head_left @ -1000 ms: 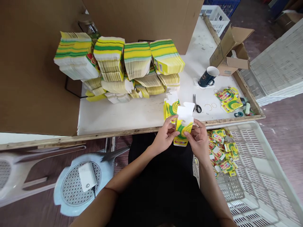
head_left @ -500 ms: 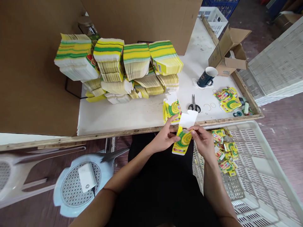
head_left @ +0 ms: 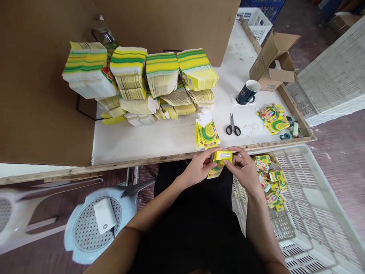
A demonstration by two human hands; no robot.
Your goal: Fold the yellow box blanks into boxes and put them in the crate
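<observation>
A small yellow and green carton [head_left: 219, 167] is held between my two hands just off the table's front edge. Its end panel with a barcode faces up. My left hand [head_left: 199, 167] grips the carton's left side, thumb on the front. My right hand [head_left: 243, 167] holds its right upper edge, thumb pressed near the barcode panel. On the table just beyond lies a small pile of flat cartons [head_left: 207, 133] with white flaps. Black-handled scissors [head_left: 233, 127] rest to the right of that pile.
Stacked bundles of flat cartons [head_left: 162, 74] stand at the back. A dark mug [head_left: 247, 93], a cardboard box [head_left: 273, 72] and more flat cartons [head_left: 273, 118] are on the right. A white crate [head_left: 319, 190] below holds folded cartons [head_left: 272, 182]. A stool [head_left: 125, 213] carries a white device [head_left: 105, 215].
The carton's white end flap, upright before, is folded down, and the barcode panel now shows on top. My right hand has shifted slightly with it.
</observation>
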